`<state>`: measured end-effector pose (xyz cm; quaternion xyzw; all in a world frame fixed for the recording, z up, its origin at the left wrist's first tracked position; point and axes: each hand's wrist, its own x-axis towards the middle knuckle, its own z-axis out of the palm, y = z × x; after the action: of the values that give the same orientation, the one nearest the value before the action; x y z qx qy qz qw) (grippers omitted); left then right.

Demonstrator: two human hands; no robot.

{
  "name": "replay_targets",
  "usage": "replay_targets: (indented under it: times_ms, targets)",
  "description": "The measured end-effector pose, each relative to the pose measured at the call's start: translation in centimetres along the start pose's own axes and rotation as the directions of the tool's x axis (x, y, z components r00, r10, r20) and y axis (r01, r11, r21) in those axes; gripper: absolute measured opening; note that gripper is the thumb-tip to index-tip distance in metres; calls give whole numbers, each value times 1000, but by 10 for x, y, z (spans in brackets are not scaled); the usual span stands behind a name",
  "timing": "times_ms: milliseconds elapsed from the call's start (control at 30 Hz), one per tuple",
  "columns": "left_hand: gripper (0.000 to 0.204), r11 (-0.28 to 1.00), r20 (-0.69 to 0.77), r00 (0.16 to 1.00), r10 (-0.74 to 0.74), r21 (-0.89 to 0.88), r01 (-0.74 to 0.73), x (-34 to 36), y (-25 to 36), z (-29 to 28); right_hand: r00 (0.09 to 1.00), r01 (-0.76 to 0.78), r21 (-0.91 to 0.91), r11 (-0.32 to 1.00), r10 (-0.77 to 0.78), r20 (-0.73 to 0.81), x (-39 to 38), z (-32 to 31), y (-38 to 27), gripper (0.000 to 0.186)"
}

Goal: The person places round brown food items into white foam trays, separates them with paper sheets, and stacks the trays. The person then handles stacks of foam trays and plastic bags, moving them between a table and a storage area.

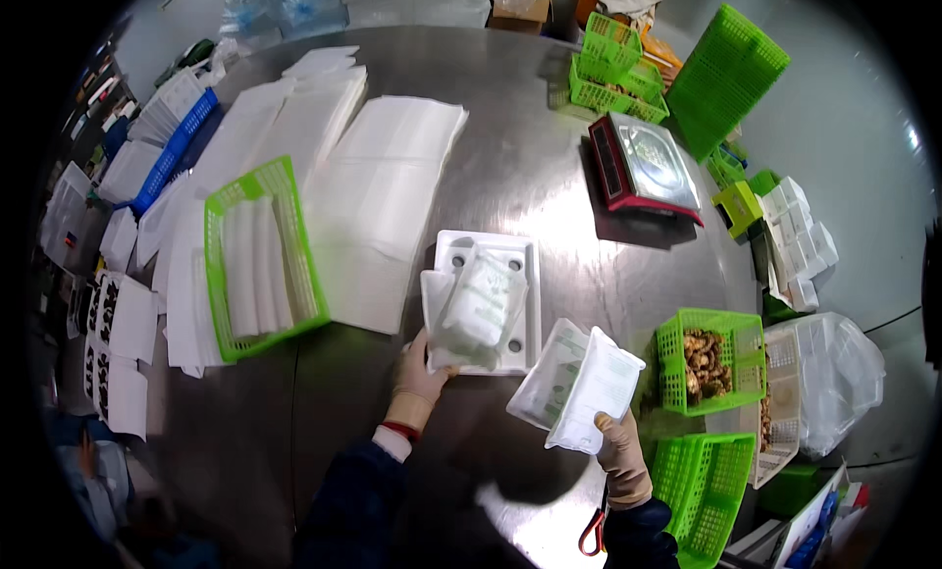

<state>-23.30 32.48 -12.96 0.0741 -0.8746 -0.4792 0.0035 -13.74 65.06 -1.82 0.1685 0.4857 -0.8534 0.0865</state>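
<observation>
A white foam tray (531, 284) with round recesses lies on the metal table in front of me. White printed plastic packets (481, 299), like ice packs, rest over it. At the tray's lower left corner, my gloved left hand (420, 378) is closed on the near edge of these packets. Off to the tray's right, my gloved right hand (622, 456) pinches two more white packets (597, 392), fanned apart and tilted above the table. Much of the tray's middle is hidden under the packets.
Left of the tray, a green basket (218, 275) of white folded sheets stands by stacked white foam sheets (383, 177). A red scale (648, 167) sits at the far right. Nearer, a green basket (672, 358) holds brown mushroom-like pieces; below are green baskets (702, 500) and red-handled scissors (591, 533).
</observation>
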Motion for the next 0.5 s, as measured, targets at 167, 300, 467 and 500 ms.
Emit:
replay_targets:
  times_ms: [167, 300, 467, 500]
  targets:
    - [86, 992, 116, 990, -77, 109, 65, -111, -13, -54, 989, -114, -99, 989, 122, 78, -20, -7, -5, 91]
    - [87, 989, -68, 997, 21, 146, -11, -135, 37, -73, 978, -135, -132, 982, 153, 144, -10, -11, -2, 88]
    - [97, 883, 149, 973, -176, 460, 89, -79, 106, -40, 958, -107, -342, 933, 189, 216, 29, -11, -15, 95]
    - [100, 815, 176, 938, -299, 559, 155, -76, 113, -41, 952, -56, -411, 910, 173, 253, 37, 8, -32, 101]
